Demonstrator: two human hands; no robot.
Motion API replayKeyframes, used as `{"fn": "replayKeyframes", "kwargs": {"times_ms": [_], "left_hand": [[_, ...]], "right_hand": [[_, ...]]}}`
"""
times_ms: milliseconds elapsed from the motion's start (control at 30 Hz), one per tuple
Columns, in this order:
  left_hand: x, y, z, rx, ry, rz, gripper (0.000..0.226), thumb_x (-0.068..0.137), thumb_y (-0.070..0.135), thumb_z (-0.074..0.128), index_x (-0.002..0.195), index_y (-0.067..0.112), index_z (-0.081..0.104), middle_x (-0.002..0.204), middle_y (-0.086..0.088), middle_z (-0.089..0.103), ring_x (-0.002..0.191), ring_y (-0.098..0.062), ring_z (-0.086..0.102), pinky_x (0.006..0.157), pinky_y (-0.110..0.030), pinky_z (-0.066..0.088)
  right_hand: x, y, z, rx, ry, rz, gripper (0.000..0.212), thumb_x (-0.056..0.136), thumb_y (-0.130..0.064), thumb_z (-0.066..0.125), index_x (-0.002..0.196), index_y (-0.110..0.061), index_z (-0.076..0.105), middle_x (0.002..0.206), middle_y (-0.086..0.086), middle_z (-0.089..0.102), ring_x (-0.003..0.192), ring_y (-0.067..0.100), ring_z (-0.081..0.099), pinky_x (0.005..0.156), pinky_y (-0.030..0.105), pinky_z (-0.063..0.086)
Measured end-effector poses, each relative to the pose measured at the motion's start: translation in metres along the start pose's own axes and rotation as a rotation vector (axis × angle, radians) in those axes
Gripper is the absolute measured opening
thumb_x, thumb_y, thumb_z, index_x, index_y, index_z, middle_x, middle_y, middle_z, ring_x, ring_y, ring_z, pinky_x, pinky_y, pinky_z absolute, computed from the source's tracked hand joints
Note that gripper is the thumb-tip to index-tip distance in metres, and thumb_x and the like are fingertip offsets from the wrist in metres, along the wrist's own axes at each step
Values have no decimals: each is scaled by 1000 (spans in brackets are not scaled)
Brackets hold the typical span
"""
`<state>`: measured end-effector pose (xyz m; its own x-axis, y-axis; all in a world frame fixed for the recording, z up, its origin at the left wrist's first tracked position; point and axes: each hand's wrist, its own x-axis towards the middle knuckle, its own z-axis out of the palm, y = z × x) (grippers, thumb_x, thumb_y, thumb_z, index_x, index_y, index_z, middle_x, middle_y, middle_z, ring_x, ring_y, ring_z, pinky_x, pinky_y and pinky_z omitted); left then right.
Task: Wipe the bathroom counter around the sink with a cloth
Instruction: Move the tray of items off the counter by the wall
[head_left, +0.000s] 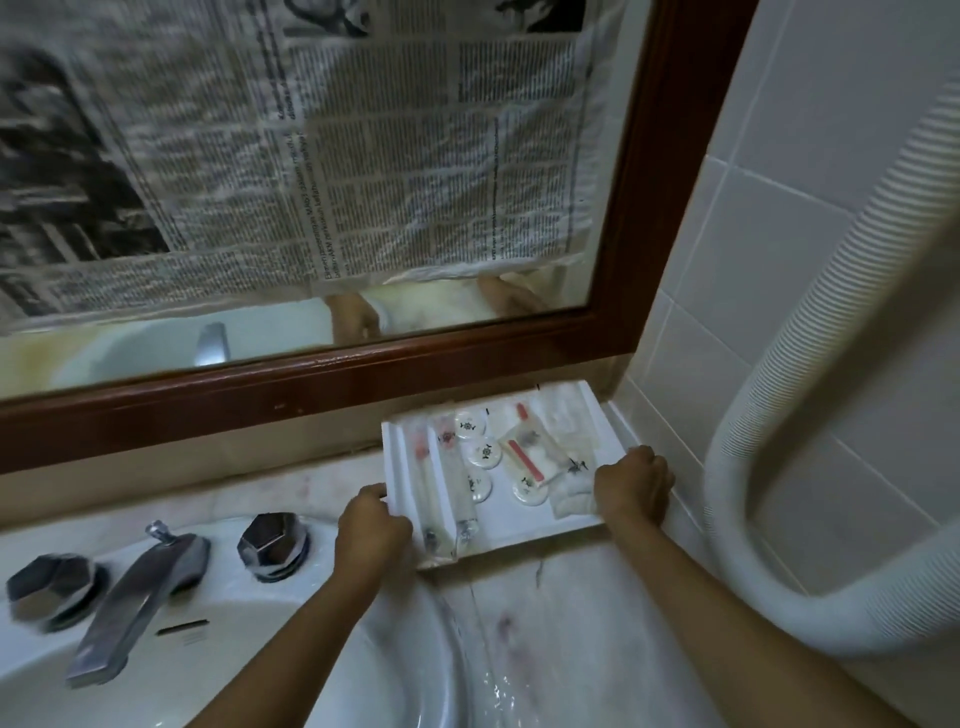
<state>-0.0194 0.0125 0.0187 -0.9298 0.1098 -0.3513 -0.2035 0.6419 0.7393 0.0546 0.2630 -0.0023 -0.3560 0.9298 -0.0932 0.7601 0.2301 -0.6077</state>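
While fingers (642, 468) grip tray (524, 520), counter (571, 616) lies beneath.

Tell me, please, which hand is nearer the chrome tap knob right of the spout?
Left. The left hand grips the left edge of the white tray, just right of the chrome tap knob; the right hand grips its opposite edge, farther right.

We saw a white tray (519, 526) holding white discs (484, 453) with black emblems, a pale bench (571, 649) veined pink, a white sink (415, 654), chrome taps (272, 543), a reddish-brown mirror frame (654, 208), black-and-white newspaper (363, 156) and a white ribbed hose (831, 270).
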Motion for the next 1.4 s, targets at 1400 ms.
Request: {"fn": "replayKeyframes", "kwargs": {"times_ms": [1400], "left_hand": [[-375, -512, -544, -921, 962, -427, 32, 85, -11, 58, 106, 13, 61, 97, -14, 70, 88, -29, 68, 70, -41, 57]], "right_hand": [[-779, -235, 183, 162, -805, -872, 27, 58, -32, 44, 65, -7, 51, 80, 15, 57, 86, 37, 51, 61, 34, 35]]}}
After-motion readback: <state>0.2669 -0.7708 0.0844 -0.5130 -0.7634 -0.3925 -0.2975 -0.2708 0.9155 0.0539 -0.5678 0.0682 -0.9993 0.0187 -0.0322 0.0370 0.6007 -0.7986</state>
